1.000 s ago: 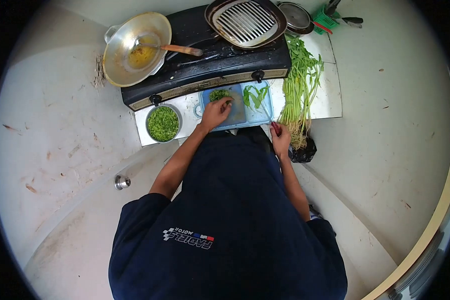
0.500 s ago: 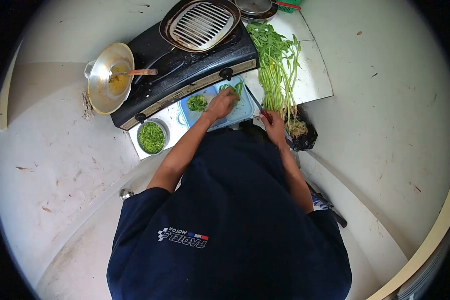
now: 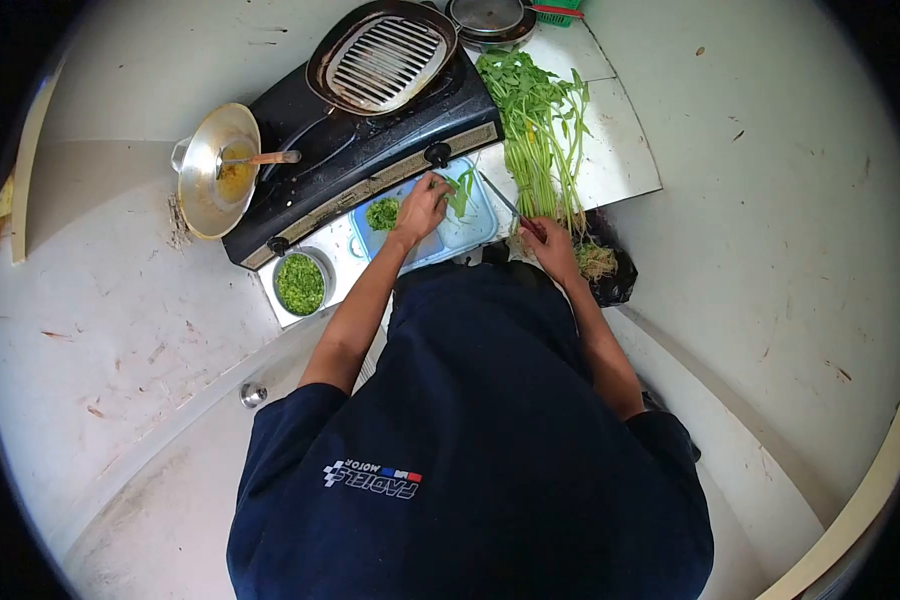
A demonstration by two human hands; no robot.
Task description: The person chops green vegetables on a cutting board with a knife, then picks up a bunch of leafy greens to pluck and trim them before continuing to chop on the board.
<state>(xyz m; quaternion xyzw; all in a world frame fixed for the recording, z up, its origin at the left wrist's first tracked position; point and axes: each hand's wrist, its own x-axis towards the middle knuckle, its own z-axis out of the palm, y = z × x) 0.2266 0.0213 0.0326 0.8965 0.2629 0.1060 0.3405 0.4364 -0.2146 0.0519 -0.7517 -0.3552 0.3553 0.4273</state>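
My right hand point(image 3: 553, 248) grips a knife point(image 3: 503, 197) by its handle, the blade slanting up and left over the right edge of a blue cutting board point(image 3: 473, 232). My left hand point(image 3: 423, 207) is over the middle of the board, fingers closed on some leafy greens point(image 3: 459, 193) whose leaves stick out to the right. Just left of that hand sits a small heap of chopped greens point(image 3: 382, 214) on the board. A round metal pot point(image 3: 322, 262) full of finely chopped greens point(image 3: 300, 284) stands farther left.
Behind the board is a black gas stove point(image 3: 370, 150) bearing a grill pan point(image 3: 385, 62). A wok point(image 3: 195, 185) with a wooden-handled ladle point(image 3: 275, 157) is at the left. Long-stemmed greens point(image 3: 540, 140) lie at the right, above a black plastic bag point(image 3: 620, 280).
My left hand has shifted left from the board's right part, and the leaves beside its fingers show more. The knife stays in my right hand. The whole view has shifted slightly.
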